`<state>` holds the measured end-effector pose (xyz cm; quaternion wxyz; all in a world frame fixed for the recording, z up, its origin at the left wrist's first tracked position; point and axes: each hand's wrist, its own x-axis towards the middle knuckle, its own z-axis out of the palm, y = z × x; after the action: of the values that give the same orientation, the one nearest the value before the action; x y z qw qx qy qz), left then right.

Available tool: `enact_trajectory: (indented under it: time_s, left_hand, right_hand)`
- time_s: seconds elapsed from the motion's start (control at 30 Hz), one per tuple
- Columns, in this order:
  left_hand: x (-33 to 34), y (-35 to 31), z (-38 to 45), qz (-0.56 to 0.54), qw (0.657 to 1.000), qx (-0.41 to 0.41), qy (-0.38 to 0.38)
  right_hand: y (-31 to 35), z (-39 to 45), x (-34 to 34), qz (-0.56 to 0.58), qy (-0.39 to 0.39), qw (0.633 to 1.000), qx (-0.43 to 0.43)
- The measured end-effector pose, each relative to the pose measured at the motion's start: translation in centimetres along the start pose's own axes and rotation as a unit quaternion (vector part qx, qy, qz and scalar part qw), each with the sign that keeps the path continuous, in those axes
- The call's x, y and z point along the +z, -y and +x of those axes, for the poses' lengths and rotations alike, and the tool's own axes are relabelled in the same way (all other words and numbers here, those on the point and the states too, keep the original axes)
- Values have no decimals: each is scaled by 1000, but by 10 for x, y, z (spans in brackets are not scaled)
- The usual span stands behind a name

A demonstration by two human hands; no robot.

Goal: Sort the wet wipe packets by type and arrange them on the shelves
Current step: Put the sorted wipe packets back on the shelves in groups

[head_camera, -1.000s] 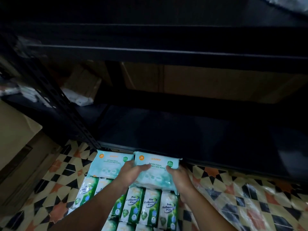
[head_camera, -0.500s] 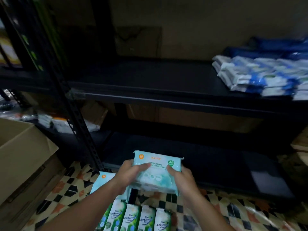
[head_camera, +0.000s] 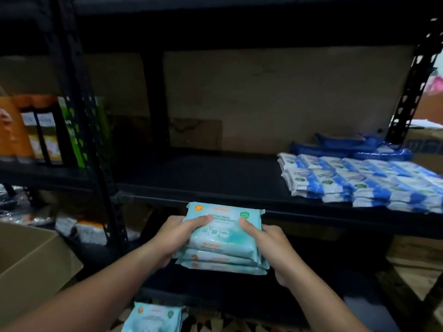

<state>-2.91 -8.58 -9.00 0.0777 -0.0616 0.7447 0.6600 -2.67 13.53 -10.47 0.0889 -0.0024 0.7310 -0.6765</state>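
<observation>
Teal wipe packets (head_camera: 223,238) stacked, clasped between both hands (head_camera: 177,238).

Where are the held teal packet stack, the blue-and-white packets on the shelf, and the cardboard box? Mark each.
teal packet stack (head_camera: 224,238): head view, top packet's face.
blue-and-white packets (head_camera: 359,182): head view, middle of the pile.
cardboard box (head_camera: 31,264): head view, its flap.

Stockroom or shop back room, dim, black slotted-steel shelving (head_camera: 239,195), many identical blue-and-white wipe packets (head_camera: 359,183) in rows on shelf at 3 o'clock, boxed goods (head_camera: 40,130) upright at 9 o'clock, open cardboard carton (head_camera: 31,264) at 8 o'clock, patterned tile floor.
</observation>
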Motion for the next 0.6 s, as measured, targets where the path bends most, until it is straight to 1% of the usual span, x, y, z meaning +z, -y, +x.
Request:
enact_trajectory:
  time_s: [0.17,0.37,0.5,0.6]
  left_hand:
    - [-3,-56,-17,6,1000,3,-7]
    - [-5,-115,-4,12,1000,12,-12]
    - [0,-141,11,6,1000,25,0]
    - [9,-151,23,6,999,32,-11]
  right_hand:
    - [50,-11,-12,14,10,1000,-4]
    - [95,2,-29,26,-7,999,-17]
    - [115,17,-39,17,-32,999,-39]
    - [119,35,-44,35,-46,998,-25]
